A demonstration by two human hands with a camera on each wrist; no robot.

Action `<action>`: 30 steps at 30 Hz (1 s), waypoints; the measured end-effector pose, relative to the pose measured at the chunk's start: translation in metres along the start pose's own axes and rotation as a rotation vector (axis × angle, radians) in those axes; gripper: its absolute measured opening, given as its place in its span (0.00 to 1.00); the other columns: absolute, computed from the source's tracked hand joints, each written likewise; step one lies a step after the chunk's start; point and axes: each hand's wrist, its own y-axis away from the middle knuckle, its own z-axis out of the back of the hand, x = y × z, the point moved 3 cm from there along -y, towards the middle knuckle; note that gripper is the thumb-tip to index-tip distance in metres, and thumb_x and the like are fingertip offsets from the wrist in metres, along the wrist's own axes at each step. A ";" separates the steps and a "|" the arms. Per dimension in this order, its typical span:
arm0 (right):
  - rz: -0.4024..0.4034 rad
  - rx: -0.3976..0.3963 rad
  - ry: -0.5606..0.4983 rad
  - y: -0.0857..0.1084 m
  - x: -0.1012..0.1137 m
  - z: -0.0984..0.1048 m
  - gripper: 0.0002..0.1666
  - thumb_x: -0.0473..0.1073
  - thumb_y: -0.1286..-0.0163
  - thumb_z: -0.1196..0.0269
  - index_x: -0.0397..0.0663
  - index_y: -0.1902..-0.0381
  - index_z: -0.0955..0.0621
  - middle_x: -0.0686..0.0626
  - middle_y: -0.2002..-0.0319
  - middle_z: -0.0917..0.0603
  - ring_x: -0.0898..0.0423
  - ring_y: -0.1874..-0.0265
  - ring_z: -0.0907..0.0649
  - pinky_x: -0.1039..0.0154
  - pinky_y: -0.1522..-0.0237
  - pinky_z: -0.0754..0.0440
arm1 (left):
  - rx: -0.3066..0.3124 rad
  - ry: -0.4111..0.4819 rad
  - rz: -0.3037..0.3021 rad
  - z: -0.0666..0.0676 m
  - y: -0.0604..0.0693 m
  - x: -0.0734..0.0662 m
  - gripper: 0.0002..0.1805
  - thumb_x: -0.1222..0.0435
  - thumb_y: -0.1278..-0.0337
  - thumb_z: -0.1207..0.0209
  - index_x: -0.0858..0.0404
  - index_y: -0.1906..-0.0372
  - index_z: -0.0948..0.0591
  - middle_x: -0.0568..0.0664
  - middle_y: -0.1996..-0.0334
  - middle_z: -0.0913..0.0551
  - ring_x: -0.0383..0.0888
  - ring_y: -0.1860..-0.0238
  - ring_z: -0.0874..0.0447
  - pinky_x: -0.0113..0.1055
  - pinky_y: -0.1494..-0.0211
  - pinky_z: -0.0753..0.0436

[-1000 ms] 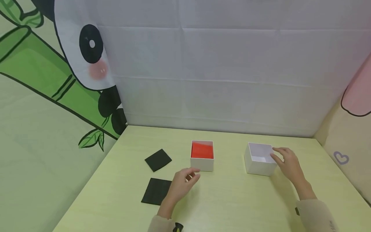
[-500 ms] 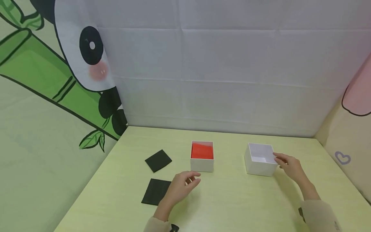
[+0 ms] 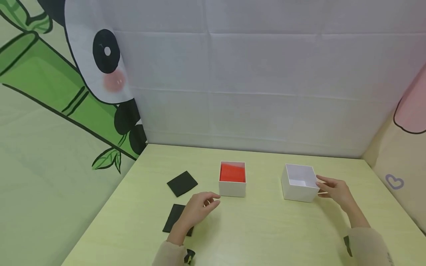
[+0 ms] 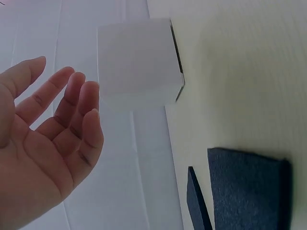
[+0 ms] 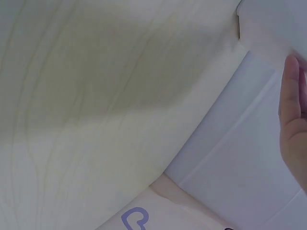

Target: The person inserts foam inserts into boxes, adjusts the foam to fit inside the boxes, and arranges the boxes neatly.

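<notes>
My left hand (image 3: 197,210) hovers above the table with loosely bent fingers and holds nothing; in the left wrist view its palm (image 4: 53,139) shows. Just beyond its fingertips is a white box (image 3: 232,189) with a red, cloth-like sheet (image 3: 232,173) inside. Under and behind this hand lies one black square pad (image 3: 173,218), partly covered by it. A second black pad (image 3: 182,183) lies farther back. At the right, my right hand (image 3: 337,193) has its fingers stretched to the right side of an open-topped white box (image 3: 299,192); the fingertips appear to touch it.
All of it stands on a pale wood-grained table (image 3: 259,229). A white cloth wall (image 3: 249,92) rises behind the table's back edge. Printed cloth with a green bamboo design (image 3: 43,74) hangs at the left, and a cream panel with a heart (image 3: 394,181) at the right.
My left hand has drawn left and slightly back from the box with the red sheet. My right hand has moved from the right box's rim to its right side. The boxes stay put.
</notes>
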 end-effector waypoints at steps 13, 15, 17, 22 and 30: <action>0.009 0.092 0.041 0.000 -0.002 0.005 0.29 0.35 0.34 0.46 0.18 0.44 0.40 0.30 0.58 0.23 0.54 0.72 0.18 0.58 0.67 0.21 | -0.011 -0.079 0.067 0.035 -0.011 0.038 0.11 0.61 0.44 0.43 0.62 0.59 0.18 0.43 0.71 0.22 0.40 0.71 0.29 0.33 0.73 0.28; 0.002 0.091 0.040 -0.001 -0.002 0.004 0.29 0.35 0.34 0.46 0.19 0.44 0.40 0.30 0.58 0.23 0.54 0.72 0.18 0.58 0.67 0.21 | -0.029 -0.081 0.081 0.040 -0.014 0.044 0.11 0.62 0.45 0.42 0.62 0.59 0.18 0.43 0.71 0.22 0.40 0.71 0.29 0.34 0.72 0.28; -0.001 0.090 0.037 -0.001 -0.001 0.004 0.28 0.35 0.34 0.46 0.19 0.43 0.40 0.30 0.59 0.23 0.53 0.72 0.18 0.58 0.67 0.21 | -0.046 -0.077 0.094 0.045 -0.016 0.050 0.11 0.62 0.45 0.42 0.62 0.59 0.18 0.43 0.72 0.22 0.40 0.71 0.29 0.35 0.70 0.28; 0.008 0.089 0.031 0.000 0.001 0.003 0.28 0.35 0.34 0.46 0.18 0.44 0.40 0.32 0.61 0.21 0.52 0.72 0.18 0.58 0.67 0.21 | -0.053 -0.086 0.109 0.054 -0.020 0.064 0.11 0.63 0.47 0.41 0.60 0.59 0.18 0.41 0.74 0.23 0.39 0.72 0.29 0.35 0.68 0.28; 0.002 0.092 0.034 0.000 0.003 0.003 0.28 0.35 0.35 0.45 0.18 0.45 0.40 0.31 0.58 0.23 0.52 0.71 0.18 0.57 0.66 0.21 | -0.073 -0.162 0.100 0.064 -0.027 0.084 0.14 0.65 0.49 0.39 0.63 0.55 0.20 0.42 0.75 0.23 0.40 0.70 0.26 0.38 0.65 0.27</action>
